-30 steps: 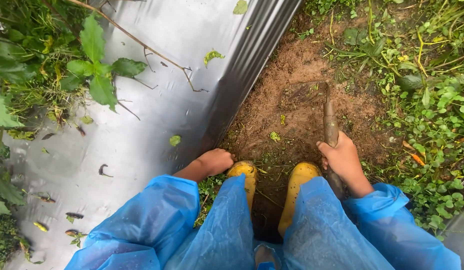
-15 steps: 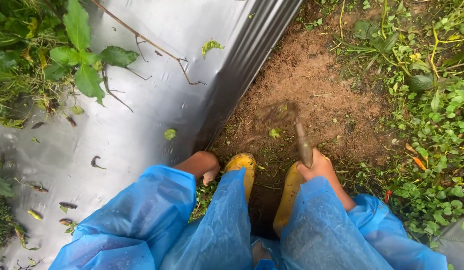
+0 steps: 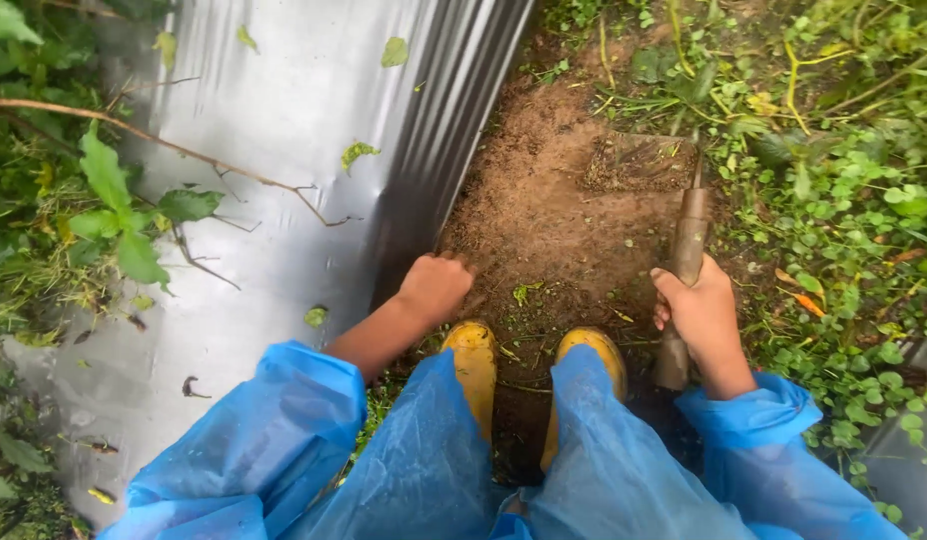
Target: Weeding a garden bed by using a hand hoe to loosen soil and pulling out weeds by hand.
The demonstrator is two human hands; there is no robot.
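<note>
One corrugated metal sheet [image 3: 314,150] is seen lying beside one patch of bare soil [image 3: 564,220], and two yellow boots [image 3: 474,365] are planted at the patch's near edge. One muddy digging tool [image 3: 684,270] is gripped around its handle by the closed right hand [image 3: 704,320], its blade set in the soil just beyond that hand. The left hand [image 3: 436,288] is held as a fist against the sheet's edge, well apart from the tool.

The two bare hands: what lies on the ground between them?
In the head view, between the left hand and the right hand gripping a muddy wooden-handled digging tool, lie bare brown soil and two yellow rubber boot toes.
</note>
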